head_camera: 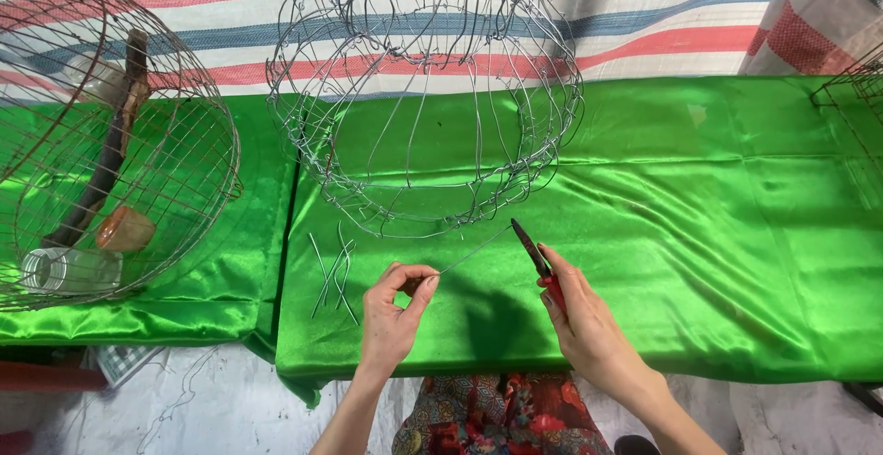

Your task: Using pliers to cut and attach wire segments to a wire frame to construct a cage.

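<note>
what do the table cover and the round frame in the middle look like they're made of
Cover: looks like satin-type fabric, bright green and glossy, with sheen and soft creases. Frame: thin bare metal wire, silvery grey, bent into hoops and ribs; likely steel, though the look leaves that open.

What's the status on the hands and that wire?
Left hand pinches thin wire. Right hand grips red-handled pliers. Wire frame just beyond, nothing blocking.

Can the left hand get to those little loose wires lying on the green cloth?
Probably yes. The loose wires lie on the green cloth just beside the left hand, with nothing between them. But its fingers already pinch a thin wire, so it would likely have to let go first.
</note>
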